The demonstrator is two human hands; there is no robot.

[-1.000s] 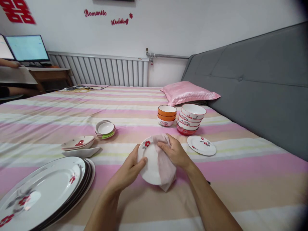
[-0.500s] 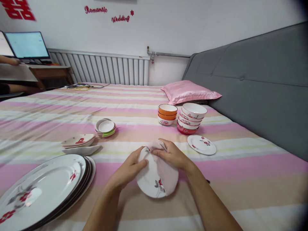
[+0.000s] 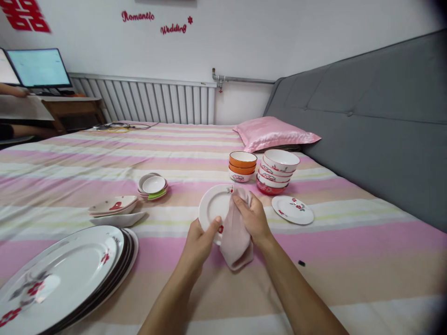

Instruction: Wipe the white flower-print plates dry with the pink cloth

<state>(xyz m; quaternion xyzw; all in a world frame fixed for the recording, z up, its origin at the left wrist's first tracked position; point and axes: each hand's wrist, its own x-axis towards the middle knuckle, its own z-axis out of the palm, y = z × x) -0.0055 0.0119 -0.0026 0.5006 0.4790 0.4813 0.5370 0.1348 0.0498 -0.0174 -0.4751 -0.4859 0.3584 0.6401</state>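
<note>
One white floral plate [image 3: 213,204], held nearer than the pink pillow [image 3: 274,132], left hand [image 3: 199,239] clamped on its rim, right hand [image 3: 254,219] gripping a pale pink cloth [image 3: 235,244] against it, wiping seemingly unfinished; taller bowl stack [image 3: 275,178] just in front of pillow, large-plate stack [image 3: 71,274] well left of it, both indeterminable as to wiping.

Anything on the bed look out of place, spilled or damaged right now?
One thing: a small black object lies alone on the striped sheet, right of the right forearm. It looks stray because it is no dish; too small to identify. No spill shows, nor visible damage on the plate in the left hand.
</note>
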